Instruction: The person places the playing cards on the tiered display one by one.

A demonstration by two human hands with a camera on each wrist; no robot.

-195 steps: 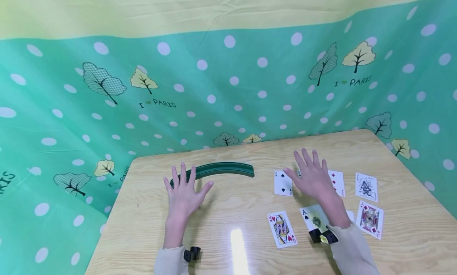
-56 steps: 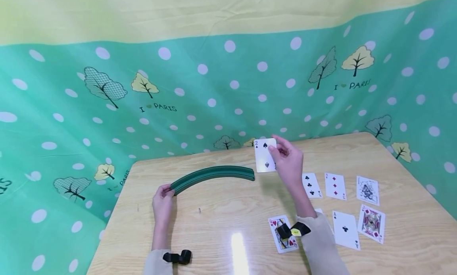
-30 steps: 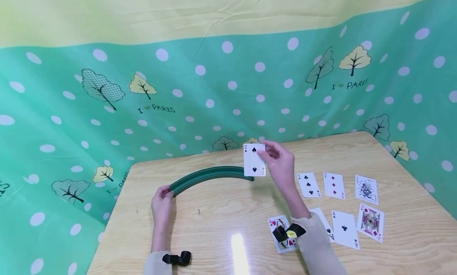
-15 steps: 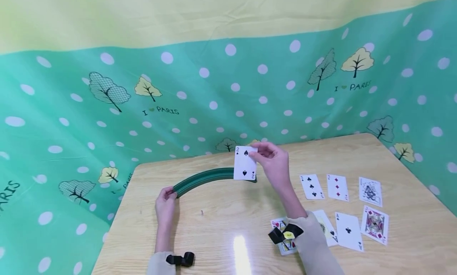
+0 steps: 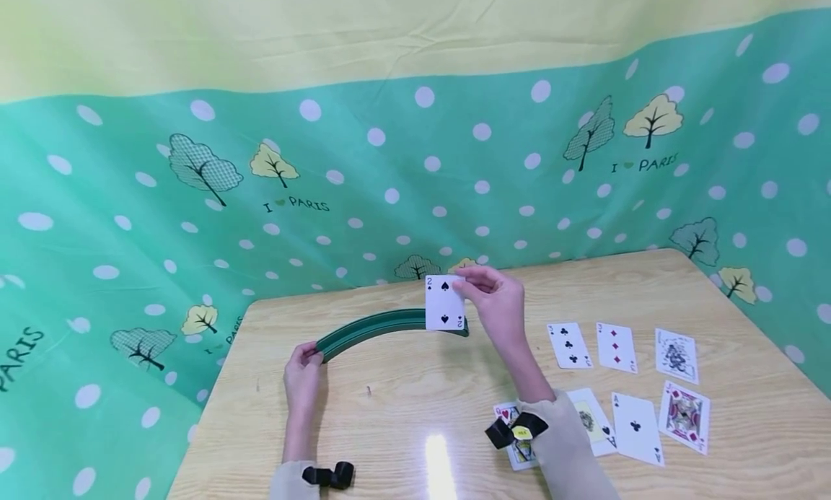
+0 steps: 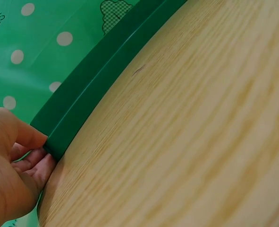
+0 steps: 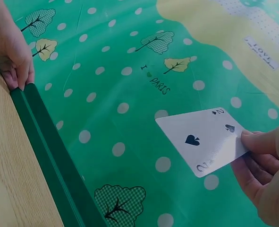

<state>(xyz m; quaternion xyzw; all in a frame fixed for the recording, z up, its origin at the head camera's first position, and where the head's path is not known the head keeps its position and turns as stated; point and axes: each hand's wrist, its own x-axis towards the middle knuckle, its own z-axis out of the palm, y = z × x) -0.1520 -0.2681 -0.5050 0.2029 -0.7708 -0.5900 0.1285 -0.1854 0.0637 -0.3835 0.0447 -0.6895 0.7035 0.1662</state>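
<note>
A green curved card holder [image 5: 370, 325] stands on the wooden table, arched away from me. My left hand [image 5: 302, 377] grips its left end, thumb and fingers around the tip, also plain in the left wrist view, where the holder [image 6: 97, 80] runs up from the hand [image 6: 12, 165]. My right hand [image 5: 496, 309] pinches the two of spades [image 5: 443, 309] by its right edge, face toward me. The card is upright and overlaps the holder's right end in the head view. In the right wrist view the same card [image 7: 200, 142] is held between thumb and fingers, apart from the holder [image 7: 49, 161].
Face-up cards lie at the right: three of clubs [image 5: 569, 345], three of diamonds [image 5: 616, 347], joker [image 5: 676, 356], jack of diamonds [image 5: 685, 417], ace of clubs [image 5: 637, 428], ace of spades [image 5: 592, 419]. The queen of hearts [image 5: 521, 453] is partly under my right wrist. A patterned green curtain [image 5: 363, 161] hangs behind.
Both hands began spread and holding nothing. The left took hold of the holder's end; the right picked up the two of spades and carried it left, to the holder's right end.
</note>
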